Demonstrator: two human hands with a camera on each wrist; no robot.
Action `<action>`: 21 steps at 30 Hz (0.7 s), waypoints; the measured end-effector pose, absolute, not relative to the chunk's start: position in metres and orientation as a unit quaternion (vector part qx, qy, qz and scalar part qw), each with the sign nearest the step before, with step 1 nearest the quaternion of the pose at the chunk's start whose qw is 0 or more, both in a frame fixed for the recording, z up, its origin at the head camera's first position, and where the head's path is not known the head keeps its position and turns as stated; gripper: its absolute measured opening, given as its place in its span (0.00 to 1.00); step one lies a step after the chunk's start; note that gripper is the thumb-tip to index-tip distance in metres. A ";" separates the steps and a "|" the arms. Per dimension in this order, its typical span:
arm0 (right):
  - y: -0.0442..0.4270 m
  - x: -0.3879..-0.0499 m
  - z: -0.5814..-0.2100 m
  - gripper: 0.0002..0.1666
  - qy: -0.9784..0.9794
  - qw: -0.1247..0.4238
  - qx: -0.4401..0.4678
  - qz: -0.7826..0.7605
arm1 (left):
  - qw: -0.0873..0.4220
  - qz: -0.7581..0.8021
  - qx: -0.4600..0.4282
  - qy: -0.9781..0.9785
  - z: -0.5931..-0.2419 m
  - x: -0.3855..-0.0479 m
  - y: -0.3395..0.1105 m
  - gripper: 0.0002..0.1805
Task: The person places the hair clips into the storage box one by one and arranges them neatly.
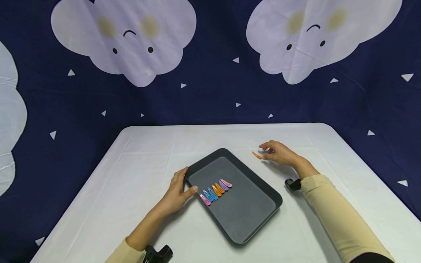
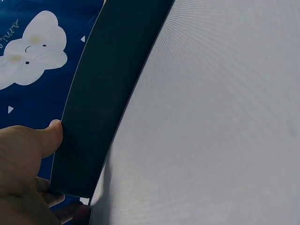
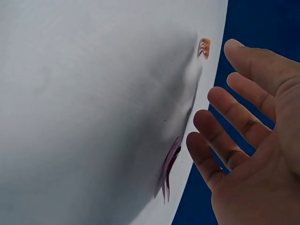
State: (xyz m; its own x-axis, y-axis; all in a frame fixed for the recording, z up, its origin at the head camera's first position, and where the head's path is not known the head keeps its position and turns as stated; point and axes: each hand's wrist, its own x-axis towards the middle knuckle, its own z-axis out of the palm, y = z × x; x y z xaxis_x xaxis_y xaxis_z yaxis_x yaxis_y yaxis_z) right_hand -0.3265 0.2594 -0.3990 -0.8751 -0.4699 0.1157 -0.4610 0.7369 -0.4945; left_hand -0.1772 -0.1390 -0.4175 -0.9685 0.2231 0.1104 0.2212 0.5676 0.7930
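Note:
A dark grey baking tray [image 1: 243, 212] lies at an angle on the white table. My left hand [image 1: 177, 191] grips its left corner, thumb at the rim and fingers around the outer wall. In the left wrist view, the left hand [image 2: 28, 164] holds the tray's outer side [image 2: 108, 93]. Inside the tray, several snap hair clips [image 1: 217, 189] in pink, blue, orange and purple form a slanted row. Beyond the tray, my right hand [image 1: 279, 153] hovers by an orange hair clip [image 1: 257, 155]. The right wrist view shows its fingers spread, with a purplish hair clip [image 3: 168, 168] below.
The white table [image 1: 158, 146] has rounded far corners. Behind it hangs a dark blue cloth [image 1: 210, 98] printed with clouds and small triangles. Black wrist cameras [image 1: 292, 184] are strapped at both wrists.

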 end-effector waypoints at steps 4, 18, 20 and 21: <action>0.260 -0.330 -0.403 0.28 0.937 0.006 -0.241 -0.253 | -0.002 0.447 0.125 0.886 -0.418 -0.178 -0.139 0.45; 0.260 -0.338 -0.410 0.31 0.958 0.015 -0.204 -0.201 | -0.002 0.446 0.130 0.885 -0.419 -0.177 -0.140 0.44; 0.259 -0.339 -0.410 0.31 0.959 0.015 -0.205 -0.195 | -0.001 0.447 0.131 0.885 -0.420 -0.177 -0.140 0.44; 0.258 -0.339 -0.410 0.31 0.959 0.015 -0.207 -0.193 | -0.001 0.448 0.132 0.884 -0.420 -0.178 -0.140 0.44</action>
State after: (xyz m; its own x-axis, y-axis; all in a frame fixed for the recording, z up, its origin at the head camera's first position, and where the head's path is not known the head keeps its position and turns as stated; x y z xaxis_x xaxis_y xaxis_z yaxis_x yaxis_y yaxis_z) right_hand -0.3391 0.2579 -0.4099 -0.9139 -0.4027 0.0514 -0.3913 0.8400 -0.3759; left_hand -0.1776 -0.1398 -0.4198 -0.9652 0.2318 0.1207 0.2344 0.5637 0.7920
